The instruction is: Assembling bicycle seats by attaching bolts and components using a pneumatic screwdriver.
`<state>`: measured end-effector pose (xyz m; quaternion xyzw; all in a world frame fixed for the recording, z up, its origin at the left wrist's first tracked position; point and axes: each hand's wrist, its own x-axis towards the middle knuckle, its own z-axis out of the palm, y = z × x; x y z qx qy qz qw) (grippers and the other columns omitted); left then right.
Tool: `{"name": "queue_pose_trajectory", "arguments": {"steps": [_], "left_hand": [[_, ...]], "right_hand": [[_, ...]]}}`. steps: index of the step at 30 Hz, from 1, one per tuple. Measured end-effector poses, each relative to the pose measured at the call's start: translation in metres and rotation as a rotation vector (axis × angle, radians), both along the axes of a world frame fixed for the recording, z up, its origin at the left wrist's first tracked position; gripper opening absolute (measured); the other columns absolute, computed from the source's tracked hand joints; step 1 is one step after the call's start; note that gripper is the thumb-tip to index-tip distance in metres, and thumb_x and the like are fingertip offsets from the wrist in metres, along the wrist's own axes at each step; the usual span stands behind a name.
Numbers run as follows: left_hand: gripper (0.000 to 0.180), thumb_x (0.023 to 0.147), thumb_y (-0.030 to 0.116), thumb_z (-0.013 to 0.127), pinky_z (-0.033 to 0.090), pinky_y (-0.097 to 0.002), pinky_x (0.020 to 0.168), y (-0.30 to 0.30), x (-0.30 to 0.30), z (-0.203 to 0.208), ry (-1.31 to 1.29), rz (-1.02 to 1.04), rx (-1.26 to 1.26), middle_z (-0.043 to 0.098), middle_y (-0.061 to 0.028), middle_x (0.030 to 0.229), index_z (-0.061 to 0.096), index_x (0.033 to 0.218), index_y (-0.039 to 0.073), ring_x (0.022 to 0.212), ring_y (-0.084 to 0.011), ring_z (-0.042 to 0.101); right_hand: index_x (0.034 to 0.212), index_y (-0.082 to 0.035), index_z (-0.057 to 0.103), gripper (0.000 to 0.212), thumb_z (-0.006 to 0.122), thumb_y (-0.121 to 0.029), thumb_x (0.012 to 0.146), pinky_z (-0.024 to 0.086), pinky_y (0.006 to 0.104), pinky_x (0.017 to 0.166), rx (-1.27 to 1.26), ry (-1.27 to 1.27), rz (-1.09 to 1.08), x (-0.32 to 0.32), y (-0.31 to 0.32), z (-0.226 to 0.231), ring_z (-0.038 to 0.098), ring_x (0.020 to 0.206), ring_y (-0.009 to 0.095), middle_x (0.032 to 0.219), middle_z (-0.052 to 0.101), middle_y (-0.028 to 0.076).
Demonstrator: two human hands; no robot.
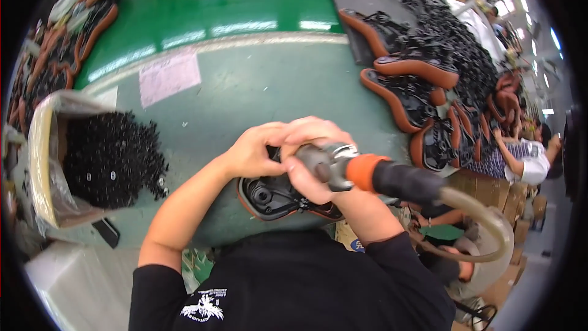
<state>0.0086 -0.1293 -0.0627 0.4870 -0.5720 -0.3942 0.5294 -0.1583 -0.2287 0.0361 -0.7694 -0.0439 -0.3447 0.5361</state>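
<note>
A pneumatic screwdriver (318, 165) with an orange collar and a clear hose is gripped in my right hand (315, 132). Its tip points down and is hidden by my hands. Beside it, my left hand (260, 150) is closed, thumb and fingers curled toward each other against the right hand; what they hold is hidden. Beneath both hands lies a curved black molded part (263, 196) with a brown rim, flat on the green workbench (245, 92) close to my body. Its middle is partly covered by my hands.
At left, a plastic-lined box (41, 165) lies tipped with small black parts (110, 159) spilling out. A dark phone-like object (107, 233) is near it. Brown-rimmed shells (392, 101) and a heap of black pieces (453, 43) occupy the right. A paper sheet (170, 78) lies ahead. Other people sit at right.
</note>
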Motion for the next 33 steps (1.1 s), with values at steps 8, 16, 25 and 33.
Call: {"name": "queue_pose_trajectory", "arguments": {"steps": [8,16,25,33], "left_hand": [[0.048,0.071,0.009,0.088,0.055,-0.0428,0.109,0.014,-0.021,0.031,-0.192,0.029,0.122,0.073,-0.0141,0.134,0.076,0.117,0.007,0.127,-0.0311,0.070],[0.042,0.069,0.007,0.085,0.056,-0.0420,0.106,-0.002,0.010,0.035,-0.277,0.167,-0.031,0.074,-0.0141,0.127,0.074,0.109,0.006,0.120,-0.0318,0.071],[0.038,0.098,0.006,0.079,0.055,-0.0328,0.093,0.053,0.204,0.045,0.125,1.409,-0.272,0.071,-0.0077,0.120,0.064,0.131,-0.005,0.105,-0.0167,0.068],[0.029,0.083,0.015,0.085,0.058,-0.0432,0.087,0.206,0.098,0.070,-0.900,0.579,0.457,0.068,-0.0135,0.098,0.072,0.107,0.005,0.097,-0.0353,0.068]], "right_hand": [[0.122,0.000,0.059,0.033,0.064,0.011,0.091,0.061,0.0339,0.077,0.179,-0.165,-0.033,-0.026,-0.002,0.004,0.071,0.080,0.015,0.125,0.068,0.026],[0.104,-0.001,0.067,0.022,0.070,0.006,0.083,0.060,0.0361,0.080,0.234,-0.163,-0.041,-0.047,-0.009,0.068,0.073,0.090,0.024,0.110,0.075,0.023],[0.126,0.001,0.054,0.035,0.065,0.004,0.093,0.062,0.0421,0.064,0.773,-0.192,-0.770,-0.057,-0.198,0.046,0.072,0.071,0.027,0.102,0.066,0.018],[0.132,-0.012,0.050,0.045,0.066,0.000,0.092,0.060,0.0437,0.059,0.869,-0.104,-0.811,-0.062,-0.300,0.032,0.069,0.068,0.026,0.093,0.062,0.010]]}}
